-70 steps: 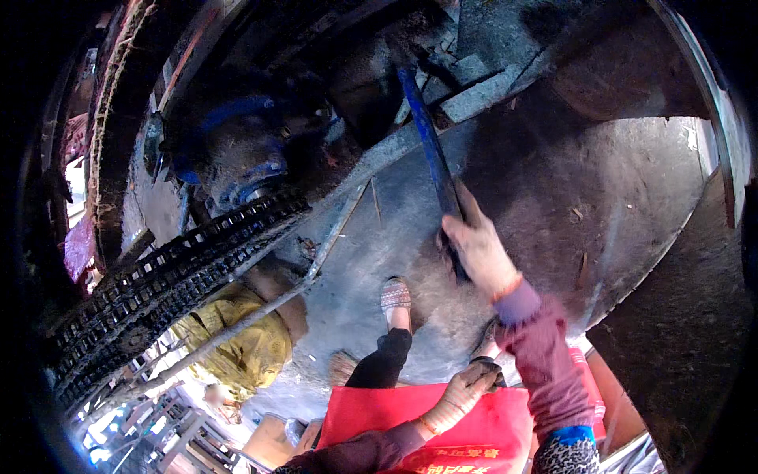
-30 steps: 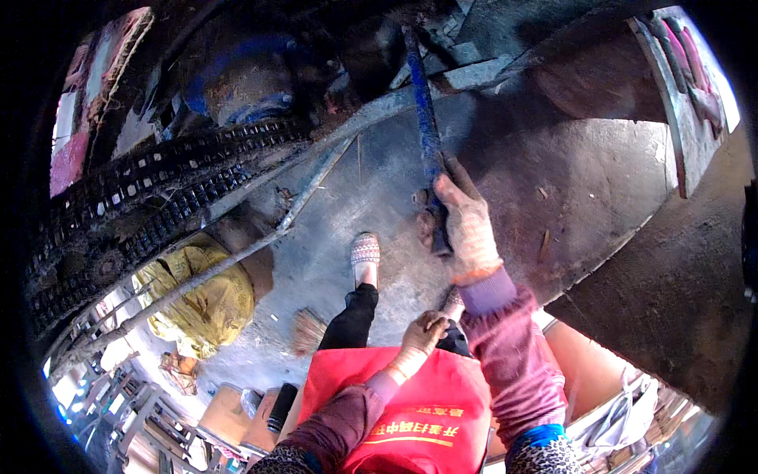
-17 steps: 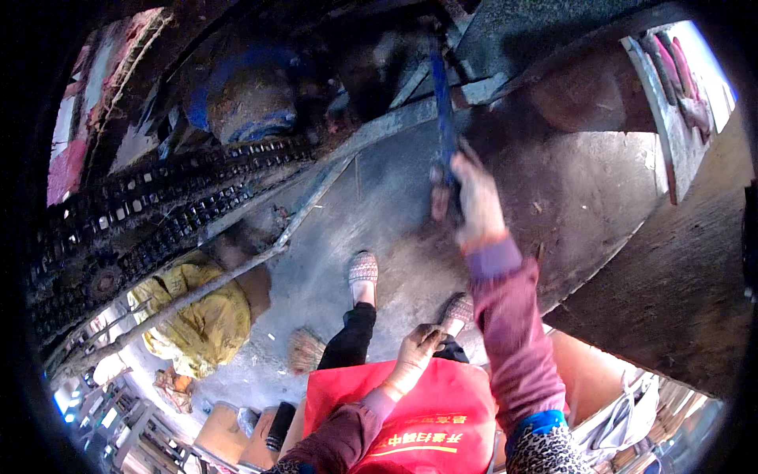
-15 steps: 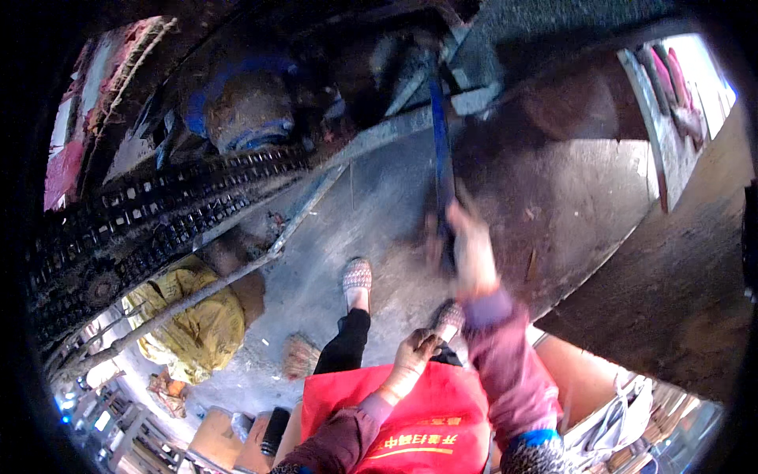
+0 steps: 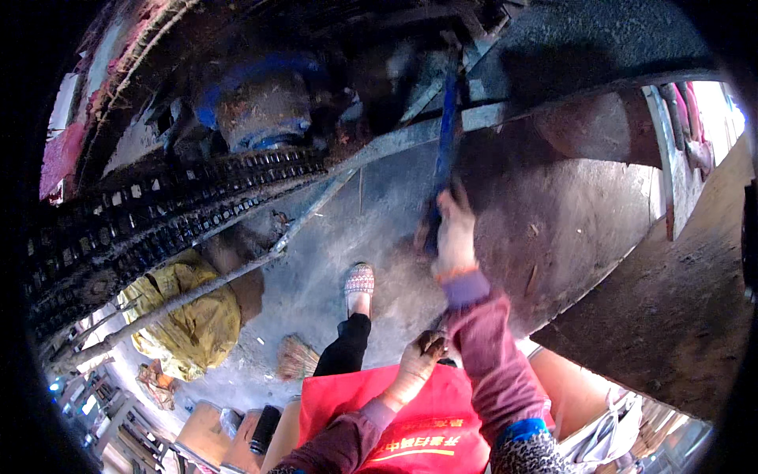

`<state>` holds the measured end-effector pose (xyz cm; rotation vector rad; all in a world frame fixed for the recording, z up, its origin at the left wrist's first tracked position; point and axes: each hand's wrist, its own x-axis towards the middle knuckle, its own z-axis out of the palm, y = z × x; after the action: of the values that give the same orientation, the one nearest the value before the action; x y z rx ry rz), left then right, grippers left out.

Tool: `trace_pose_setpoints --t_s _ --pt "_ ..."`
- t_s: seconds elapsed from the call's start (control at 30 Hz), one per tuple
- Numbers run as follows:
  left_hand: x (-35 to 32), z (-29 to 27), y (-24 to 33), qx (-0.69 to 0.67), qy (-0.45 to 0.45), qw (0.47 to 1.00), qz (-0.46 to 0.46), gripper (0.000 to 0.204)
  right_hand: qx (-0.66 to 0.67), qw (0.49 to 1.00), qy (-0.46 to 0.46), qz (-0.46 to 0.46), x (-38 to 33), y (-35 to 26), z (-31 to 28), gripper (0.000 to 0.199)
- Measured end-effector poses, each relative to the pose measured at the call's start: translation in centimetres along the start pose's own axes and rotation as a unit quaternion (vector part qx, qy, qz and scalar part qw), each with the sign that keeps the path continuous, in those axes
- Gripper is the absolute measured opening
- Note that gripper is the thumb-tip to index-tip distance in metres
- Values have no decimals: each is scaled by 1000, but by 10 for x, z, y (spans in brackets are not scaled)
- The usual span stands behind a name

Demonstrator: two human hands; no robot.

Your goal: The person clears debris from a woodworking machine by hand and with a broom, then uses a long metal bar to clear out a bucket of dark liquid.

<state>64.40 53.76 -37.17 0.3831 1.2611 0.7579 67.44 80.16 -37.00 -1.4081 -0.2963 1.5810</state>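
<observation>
Overhead, a rusty machine (image 5: 260, 103) with a blue-rimmed round housing is filling the upper part of the view. Below it, a heavy black chain (image 5: 158, 217) is running in double rows from the left edge toward the middle. A grey concrete floor (image 5: 339, 237) is spreading underneath, and a thin metal rod (image 5: 237, 272) is crossing it on a slant. A lumpy yellow sack (image 5: 189, 312) is lying at lower left, just beside the rod. A red apron (image 5: 403, 426) is covering the person's front at the bottom edge. A long blue bar (image 5: 448, 134) is standing nearly upright, its top reaching into the machine. The right hand (image 5: 456, 237) is reaching forward, its grip closing around the lower end of the blue bar, though motion blur is softening the fingers. The left hand (image 5: 417, 359) is hanging near the apron's top edge, grip curling inward; whether it is holding anything cannot be told. A patterned shoe (image 5: 359, 279) is resting on the floor between the hands. A small straw broom head (image 5: 296, 359) is lying near the sack.
</observation>
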Motion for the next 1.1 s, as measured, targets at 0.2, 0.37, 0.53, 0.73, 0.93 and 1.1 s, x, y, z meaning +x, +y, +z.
trace_pose_setpoints --t_s 0.2,0.37,0.53,0.73,0.93,1.1 --pt "-7 0 17 -148 -5 981 -124 26 9 997 -39 65 -12 -46 -1 52" --pt "-8 12 33 -126 16 981 -146 14 -111 978 -80 158 -114 -79 -41 69" --pt "-11 11 18 -34 -3 988 -148 14 -103 982 -81 135 -152 -105 -60 77" --pt "-6 27 40 28 -18 994 -100 14 -146 976 -39 160 -166 -130 -69 76" --pt "-11 25 29 -15 -18 990 -140 12 -208 974 -56 76 -147 -126 -74 74" --pt "-8 20 34 8 -44 993 -106 13 -206 972 -55 93 -148 -128 -72 75"
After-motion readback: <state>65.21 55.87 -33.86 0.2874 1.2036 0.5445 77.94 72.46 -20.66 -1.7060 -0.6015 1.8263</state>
